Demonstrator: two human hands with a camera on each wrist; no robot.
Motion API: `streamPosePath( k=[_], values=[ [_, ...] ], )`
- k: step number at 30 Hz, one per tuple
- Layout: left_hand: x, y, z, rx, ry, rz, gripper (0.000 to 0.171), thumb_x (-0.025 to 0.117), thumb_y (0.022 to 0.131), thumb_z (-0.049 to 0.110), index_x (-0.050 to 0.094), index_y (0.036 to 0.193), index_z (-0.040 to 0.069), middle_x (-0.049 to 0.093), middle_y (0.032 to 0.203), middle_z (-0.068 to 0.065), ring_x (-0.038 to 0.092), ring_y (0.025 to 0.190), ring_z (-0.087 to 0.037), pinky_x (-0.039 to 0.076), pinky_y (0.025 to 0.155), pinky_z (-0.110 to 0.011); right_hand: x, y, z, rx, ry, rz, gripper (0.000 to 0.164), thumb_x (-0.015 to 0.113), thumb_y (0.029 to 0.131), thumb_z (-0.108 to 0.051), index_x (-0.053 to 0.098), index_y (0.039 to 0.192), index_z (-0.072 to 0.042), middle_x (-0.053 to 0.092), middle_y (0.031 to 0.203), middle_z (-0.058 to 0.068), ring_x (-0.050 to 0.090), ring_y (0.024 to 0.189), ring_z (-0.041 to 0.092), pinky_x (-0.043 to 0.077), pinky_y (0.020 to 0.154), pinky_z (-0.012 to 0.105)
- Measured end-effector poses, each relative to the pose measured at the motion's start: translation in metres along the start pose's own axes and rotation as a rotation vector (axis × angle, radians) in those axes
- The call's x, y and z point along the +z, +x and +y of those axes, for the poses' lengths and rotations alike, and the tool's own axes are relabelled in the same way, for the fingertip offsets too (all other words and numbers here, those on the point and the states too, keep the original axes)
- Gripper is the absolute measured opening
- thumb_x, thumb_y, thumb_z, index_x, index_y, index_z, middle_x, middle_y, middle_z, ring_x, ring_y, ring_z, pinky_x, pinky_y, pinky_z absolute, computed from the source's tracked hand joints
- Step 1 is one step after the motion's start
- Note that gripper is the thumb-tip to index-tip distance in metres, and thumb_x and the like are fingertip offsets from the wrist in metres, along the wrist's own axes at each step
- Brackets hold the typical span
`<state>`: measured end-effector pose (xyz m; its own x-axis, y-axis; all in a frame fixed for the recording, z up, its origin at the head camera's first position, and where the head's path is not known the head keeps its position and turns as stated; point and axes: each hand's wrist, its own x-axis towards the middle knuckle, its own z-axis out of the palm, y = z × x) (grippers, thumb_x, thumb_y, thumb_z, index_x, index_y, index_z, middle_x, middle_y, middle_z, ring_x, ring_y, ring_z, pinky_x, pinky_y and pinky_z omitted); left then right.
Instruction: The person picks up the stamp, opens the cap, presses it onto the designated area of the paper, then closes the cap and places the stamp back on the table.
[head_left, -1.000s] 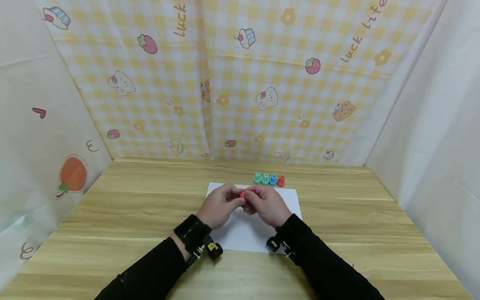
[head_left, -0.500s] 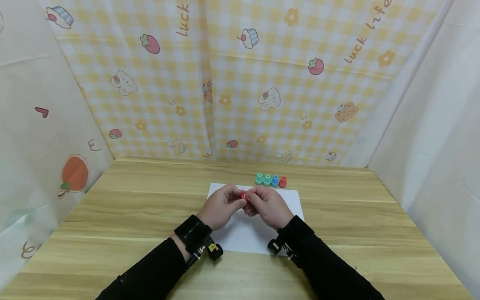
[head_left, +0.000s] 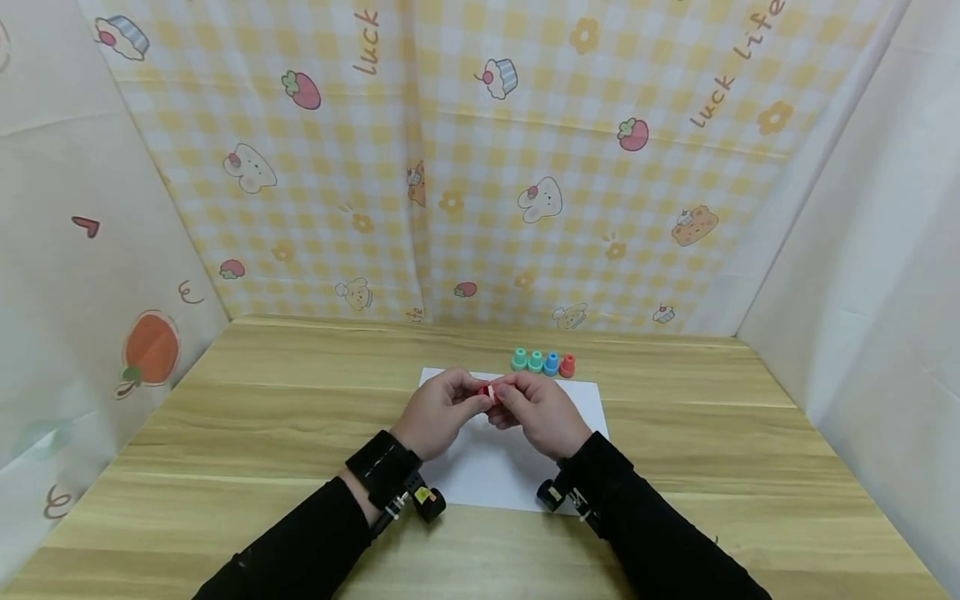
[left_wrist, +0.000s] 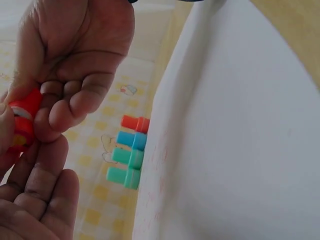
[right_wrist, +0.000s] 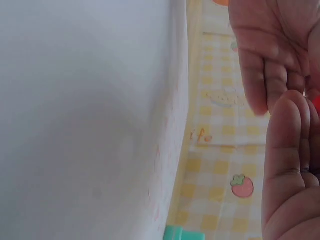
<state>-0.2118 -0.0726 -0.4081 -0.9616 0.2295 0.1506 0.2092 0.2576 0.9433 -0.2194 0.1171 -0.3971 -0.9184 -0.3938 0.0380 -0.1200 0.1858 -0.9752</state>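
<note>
Over the sheet of white paper [head_left: 495,475], my left hand [head_left: 435,421] and right hand [head_left: 547,417] meet at a small red stamp [head_left: 492,395]. Thumb and fingers of each hand pinch one end of it. In the left wrist view a white band shows between the red stamp's [left_wrist: 32,101] two red parts, and the lower part has a yellow spot. Only a sliver of red appears at the edge of the right wrist view, behind the fingers of the right hand [right_wrist: 292,165].
Behind the paper's far edge stand two green stamps [head_left: 519,360], a blue stamp [head_left: 552,364] and another red stamp [head_left: 567,366] in a row. Faint red marks [left_wrist: 159,160] lie along the paper's far edge. A yellow checked curtain [head_left: 337,167] hangs behind the wooden table [head_left: 300,392].
The white band on the held red stamp shows wider than before, between its two red parts. Both hands stay at almost the same place over the paper. The head view has shifted slightly.
</note>
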Motion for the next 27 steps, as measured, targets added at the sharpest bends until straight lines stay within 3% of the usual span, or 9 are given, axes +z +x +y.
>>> streamPosePath(
  k=[4,7,13,18,27],
  values=[
    [-0.002,0.000,0.001,-0.002,0.002,-0.002,0.010,0.073,0.100,0.014,0.072,0.108,0.007,0.076,0.114,-0.007,0.073,0.102,-0.015,0.061,0.090,-0.032,-0.001,0.001,0.001,0.026,0.005,0.038,0.026,0.053,0.111,-0.014,0.068,0.116,0.007,0.077,0.097,0.013,0.073,0.081,0.011,0.065,0.079,0.031],
    [-0.003,0.001,0.001,-0.008,0.002,0.003,0.013,0.071,0.101,0.017,0.072,0.110,0.007,0.077,0.110,-0.006,0.074,0.099,-0.015,0.060,0.090,-0.033,-0.007,0.003,-0.001,0.051,-0.044,0.125,0.025,0.055,0.111,-0.017,0.071,0.114,0.003,0.075,0.094,0.011,0.071,0.081,0.013,0.064,0.078,0.030],
    [-0.005,0.006,-0.003,-0.042,0.024,0.062,0.016,0.068,0.104,0.018,0.071,0.116,0.007,0.077,0.102,-0.004,0.073,0.092,-0.013,0.057,0.086,-0.031,-0.035,0.007,-0.007,0.094,-0.311,0.255,0.025,0.062,0.107,-0.021,0.074,0.124,-0.007,0.073,0.108,0.017,0.066,0.083,0.020,0.055,0.074,0.028],
    [-0.007,0.007,-0.004,-0.052,0.023,0.098,0.023,0.064,0.107,0.019,0.068,0.123,0.004,0.075,0.104,-0.008,0.073,0.094,-0.015,0.059,0.093,-0.037,-0.055,0.013,-0.012,0.132,-0.527,0.233,0.037,0.061,0.108,-0.023,0.062,0.141,-0.006,0.071,0.112,0.016,0.063,0.088,0.023,0.049,0.072,0.030],
    [-0.011,0.004,-0.003,-0.067,-0.012,0.119,0.020,0.063,0.107,0.016,0.067,0.121,0.003,0.074,0.103,-0.010,0.073,0.091,-0.018,0.060,0.096,-0.048,-0.063,0.040,-0.007,0.019,-0.857,0.121,0.021,0.065,0.104,-0.010,0.076,0.121,-0.004,0.077,0.118,0.013,0.069,0.099,0.026,0.058,0.088,0.041]
  ],
)
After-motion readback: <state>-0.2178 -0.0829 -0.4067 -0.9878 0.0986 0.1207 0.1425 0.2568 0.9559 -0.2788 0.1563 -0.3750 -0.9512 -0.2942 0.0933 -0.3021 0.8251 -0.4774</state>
